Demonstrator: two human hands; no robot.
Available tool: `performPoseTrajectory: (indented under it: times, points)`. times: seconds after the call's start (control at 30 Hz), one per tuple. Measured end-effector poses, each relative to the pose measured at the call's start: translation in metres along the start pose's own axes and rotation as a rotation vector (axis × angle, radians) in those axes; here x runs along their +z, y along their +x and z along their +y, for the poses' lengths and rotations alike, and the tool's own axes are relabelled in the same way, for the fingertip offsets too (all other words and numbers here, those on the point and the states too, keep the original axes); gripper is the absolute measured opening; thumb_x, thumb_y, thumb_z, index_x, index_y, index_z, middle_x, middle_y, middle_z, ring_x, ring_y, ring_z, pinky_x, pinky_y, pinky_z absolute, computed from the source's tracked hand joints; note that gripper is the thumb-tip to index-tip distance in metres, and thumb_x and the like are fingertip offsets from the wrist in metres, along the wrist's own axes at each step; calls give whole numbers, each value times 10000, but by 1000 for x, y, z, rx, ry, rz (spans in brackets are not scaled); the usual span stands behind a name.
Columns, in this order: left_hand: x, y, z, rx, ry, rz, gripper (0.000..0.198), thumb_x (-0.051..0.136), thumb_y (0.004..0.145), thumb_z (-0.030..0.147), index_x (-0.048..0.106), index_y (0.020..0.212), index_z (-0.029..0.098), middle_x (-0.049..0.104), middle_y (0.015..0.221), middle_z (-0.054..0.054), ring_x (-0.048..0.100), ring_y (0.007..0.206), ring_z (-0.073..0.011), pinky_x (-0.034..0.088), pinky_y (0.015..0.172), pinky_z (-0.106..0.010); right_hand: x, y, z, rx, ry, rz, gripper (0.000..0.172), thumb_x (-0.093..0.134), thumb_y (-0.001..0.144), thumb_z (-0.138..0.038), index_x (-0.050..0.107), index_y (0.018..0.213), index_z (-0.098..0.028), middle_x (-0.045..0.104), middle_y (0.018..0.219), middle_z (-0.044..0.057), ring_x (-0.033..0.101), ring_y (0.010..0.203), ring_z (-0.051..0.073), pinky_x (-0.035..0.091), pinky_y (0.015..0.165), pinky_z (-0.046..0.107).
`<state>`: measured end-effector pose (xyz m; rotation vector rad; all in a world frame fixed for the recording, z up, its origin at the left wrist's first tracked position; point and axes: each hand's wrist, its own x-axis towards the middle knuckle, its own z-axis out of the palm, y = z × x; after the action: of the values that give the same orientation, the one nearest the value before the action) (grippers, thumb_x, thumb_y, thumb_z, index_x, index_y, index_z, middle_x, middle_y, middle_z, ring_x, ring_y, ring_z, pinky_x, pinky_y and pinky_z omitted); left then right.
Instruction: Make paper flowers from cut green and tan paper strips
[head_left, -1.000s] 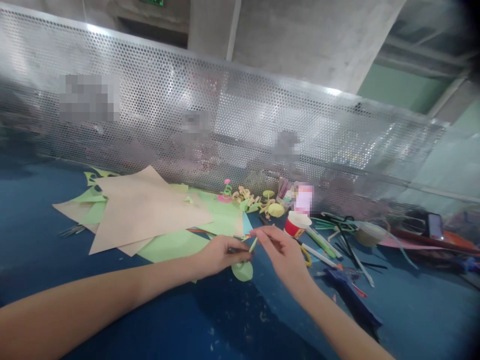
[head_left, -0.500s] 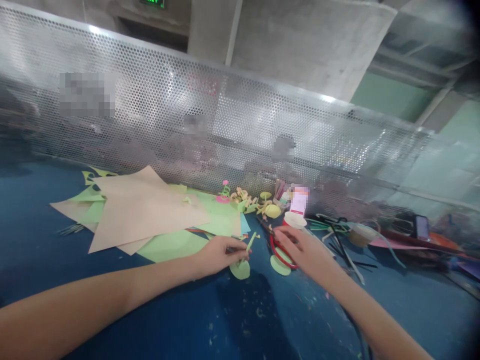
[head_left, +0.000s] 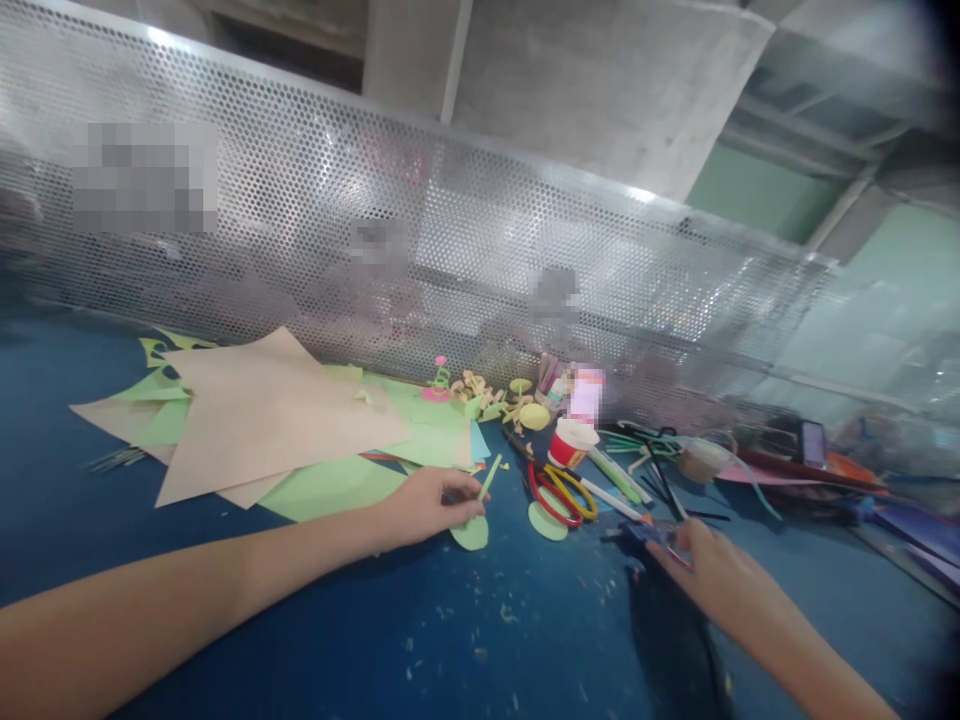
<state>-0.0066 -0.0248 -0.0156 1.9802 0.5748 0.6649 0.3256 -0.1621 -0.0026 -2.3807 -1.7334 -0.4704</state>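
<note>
My left hand [head_left: 442, 497] pinches a narrow light green paper strip [head_left: 491, 477] that stands up slanted from the fingers. Just under those fingertips lies a round green paper piece [head_left: 470, 534]; whether it joins the strip I cannot tell. Off to the right, my right hand [head_left: 709, 570] is wrapped round a blue glue gun [head_left: 641, 533], its nozzle pointing left and a dark cord trailing below. Between the hands rest scissors with red and yellow handles [head_left: 577, 492], lying partly over a second green paper disc [head_left: 550, 522].
A large beige paper star [head_left: 277, 415] tops green sheets [head_left: 330, 490] at left. Behind stand small paper flowers [head_left: 480, 388], a red-and-white paper cup [head_left: 572, 443] and a lit phone [head_left: 586, 395]. Pipe cleaners [head_left: 664, 475] lie at right. A perforated metal panel [head_left: 480, 240] runs along the back.
My right hand has let go of the scissors, moved right and taken hold of the glue gun. The left hand keeps its grip on the strip. The view has shifted slightly.
</note>
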Motion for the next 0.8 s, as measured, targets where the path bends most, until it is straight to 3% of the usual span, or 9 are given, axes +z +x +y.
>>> performPoseTrajectory:
  times: [0.2,0.27,0.4,0.63,0.8]
  points:
    - [0,0,0,0,84,40,269,494,790,377,629,905,175,663,873,-32,594,791,-149,441,719,-226,-13,34,-61,-226,366,-189,248,393,823,-375,519,911,-180,625,892,73,604,769,172,455,698,273]
    - [-1,0,1,7,98,23,272,487,794,378,628,915,178,664,869,-28,596,780,-147,439,710,-224,-8,45,-84,-188,223,-250,307,435,809,-362,521,1004,-142,616,971,112,597,850,200,444,746,295]
    - [-3,-2,3,28,109,-19,251,480,801,361,619,892,174,663,851,-25,599,773,-147,439,691,-215,2,59,-111,-145,123,-281,343,470,778,-329,544,951,-43,616,927,220,594,848,300,426,711,371]
    - [-5,-2,1,20,90,-34,225,448,817,324,600,882,171,666,860,-27,606,757,-135,442,695,-205,6,65,-104,-80,75,-331,235,508,741,-339,572,789,-118,648,819,147,610,751,258,413,615,309]
    - [-5,-1,0,15,121,-5,241,437,824,336,609,867,172,668,839,-25,602,733,-131,433,700,-206,-27,45,-96,-163,131,-319,190,457,791,-350,521,779,-172,629,735,73,590,689,198,405,619,279]
